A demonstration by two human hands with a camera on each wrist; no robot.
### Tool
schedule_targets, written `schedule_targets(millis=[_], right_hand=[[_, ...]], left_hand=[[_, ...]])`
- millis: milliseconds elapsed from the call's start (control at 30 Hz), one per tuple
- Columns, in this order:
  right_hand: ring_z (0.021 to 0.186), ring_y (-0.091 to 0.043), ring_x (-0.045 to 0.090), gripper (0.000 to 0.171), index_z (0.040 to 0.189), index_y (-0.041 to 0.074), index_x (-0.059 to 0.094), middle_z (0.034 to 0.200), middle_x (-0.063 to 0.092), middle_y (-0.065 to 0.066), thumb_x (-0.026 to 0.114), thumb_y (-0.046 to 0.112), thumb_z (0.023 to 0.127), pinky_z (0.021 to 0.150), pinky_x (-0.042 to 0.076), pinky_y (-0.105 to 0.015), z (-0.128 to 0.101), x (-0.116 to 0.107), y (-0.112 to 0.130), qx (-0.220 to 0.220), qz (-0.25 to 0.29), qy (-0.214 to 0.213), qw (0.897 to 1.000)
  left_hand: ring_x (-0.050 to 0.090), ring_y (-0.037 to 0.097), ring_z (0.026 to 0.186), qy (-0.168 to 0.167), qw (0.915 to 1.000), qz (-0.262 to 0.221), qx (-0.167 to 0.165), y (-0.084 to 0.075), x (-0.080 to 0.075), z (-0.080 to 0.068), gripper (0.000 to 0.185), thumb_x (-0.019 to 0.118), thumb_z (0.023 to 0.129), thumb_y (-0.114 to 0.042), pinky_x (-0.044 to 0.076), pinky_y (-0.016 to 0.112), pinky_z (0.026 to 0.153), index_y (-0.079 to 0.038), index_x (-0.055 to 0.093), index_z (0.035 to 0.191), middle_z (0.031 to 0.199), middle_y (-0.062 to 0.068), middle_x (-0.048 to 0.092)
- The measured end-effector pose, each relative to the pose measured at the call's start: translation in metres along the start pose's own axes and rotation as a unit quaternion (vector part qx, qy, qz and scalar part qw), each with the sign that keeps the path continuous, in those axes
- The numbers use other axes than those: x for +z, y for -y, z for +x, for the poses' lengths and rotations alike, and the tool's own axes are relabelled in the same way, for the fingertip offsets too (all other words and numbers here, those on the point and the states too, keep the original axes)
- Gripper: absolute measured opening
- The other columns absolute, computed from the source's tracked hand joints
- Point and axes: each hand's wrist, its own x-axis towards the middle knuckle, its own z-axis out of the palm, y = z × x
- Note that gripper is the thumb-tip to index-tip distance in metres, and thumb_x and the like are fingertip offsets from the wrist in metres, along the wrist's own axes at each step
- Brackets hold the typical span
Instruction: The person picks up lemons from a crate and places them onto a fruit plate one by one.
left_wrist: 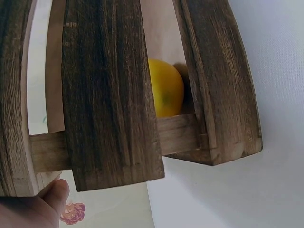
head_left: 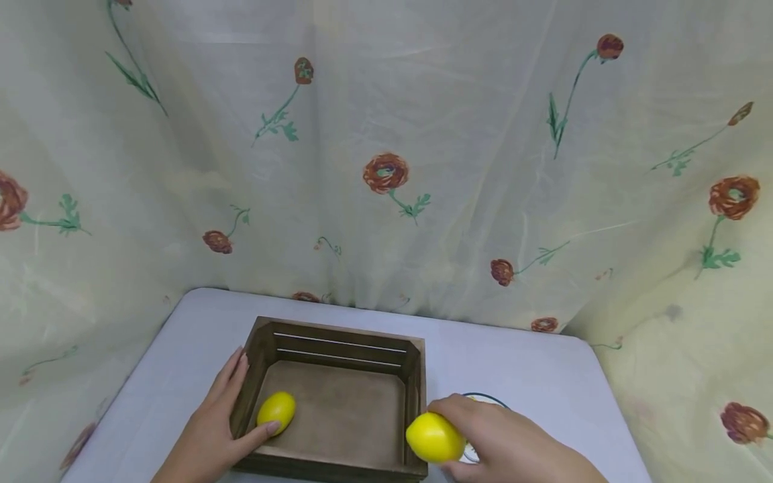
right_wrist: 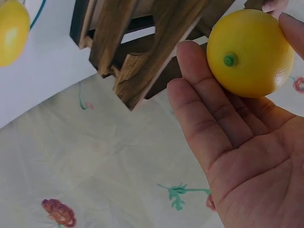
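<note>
A brown slatted wooden crate (head_left: 338,402) stands on the table, with one yellow lemon (head_left: 277,410) inside at its left. My left hand (head_left: 211,422) grips the crate's left side, fingers along the outer wall and thumb reaching over the rim, its tip overlapping that lemon. The left wrist view shows the lemon (left_wrist: 166,90) through the gap between the slats. By the crate's right wall, my right hand (head_left: 498,429) holds a second lemon (head_left: 435,437) between thumb and fingers. Its green stem end shows on the held lemon (right_wrist: 249,54) in the right wrist view.
Partly hidden behind my right hand is a white plate (head_left: 492,400) with a teal rim, to the crate's right. Another lemon (right_wrist: 13,33) shows there in the right wrist view. A white cloth covers the table (head_left: 519,355); a flowered curtain (head_left: 459,201) hangs around it.
</note>
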Motion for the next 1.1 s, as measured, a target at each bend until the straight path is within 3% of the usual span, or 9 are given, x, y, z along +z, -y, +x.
schedule_targets(millis=[133,400,633,800,1100], right_hand=[[0.086,0.0,0.054,0.042,0.123,0.027,0.064,0.101,0.057,0.025,0.085,0.029,0.087,0.078,0.053,-0.029,-0.004,0.003,-0.005,0.007,0.002,-0.001,1.0],[0.084,-0.003,0.056,0.042,0.122,0.025,0.064,0.098,0.058,0.023,0.085,0.029,0.086,0.077,0.053,-0.03,-0.01,0.011,-0.015,0.058,0.055,0.025,0.997],[0.085,-0.006,0.058,0.053,0.13,0.016,0.064,0.105,0.063,0.02,0.087,0.033,0.085,0.082,0.057,-0.037,-0.014,0.023,-0.025,0.11,0.103,0.044,0.988],[0.086,-0.008,0.059,0.058,0.128,0.018,0.064,0.104,0.064,0.018,0.089,0.04,0.081,0.081,0.057,-0.038,-0.018,0.029,-0.029,0.118,0.127,0.036,0.984],[0.092,-0.006,0.06,0.072,0.13,0.017,0.066,0.113,0.066,0.017,0.094,0.048,0.072,0.086,0.059,-0.046,-0.023,0.04,-0.038,0.128,0.103,0.024,0.986]], left_hand=[[0.033,0.051,0.147,-0.003,1.0,0.0,-0.002,0.001,0.0,0.0,0.114,0.079,0.088,-0.057,0.043,0.076,0.098,-0.005,0.017,0.168,0.176,0.005,0.005],[0.034,0.051,0.147,-0.005,1.0,-0.002,0.003,0.0,0.001,0.001,0.114,0.081,0.087,-0.055,0.044,0.076,0.098,-0.005,0.019,0.167,0.176,0.006,0.007],[0.033,0.052,0.147,-0.007,0.9999,-0.007,-0.002,-0.001,0.0,0.0,0.114,0.081,0.087,-0.055,0.042,0.077,0.099,-0.007,0.016,0.168,0.175,0.007,0.007],[0.033,0.052,0.147,-0.011,0.9999,-0.007,0.006,-0.001,-0.001,0.001,0.114,0.081,0.088,-0.054,0.042,0.077,0.098,-0.01,0.014,0.169,0.176,0.005,0.007],[0.032,0.053,0.147,-0.01,0.9998,-0.015,0.011,0.0,0.001,0.0,0.114,0.083,0.087,-0.051,0.042,0.077,0.099,-0.004,0.018,0.167,0.174,0.012,0.011]])
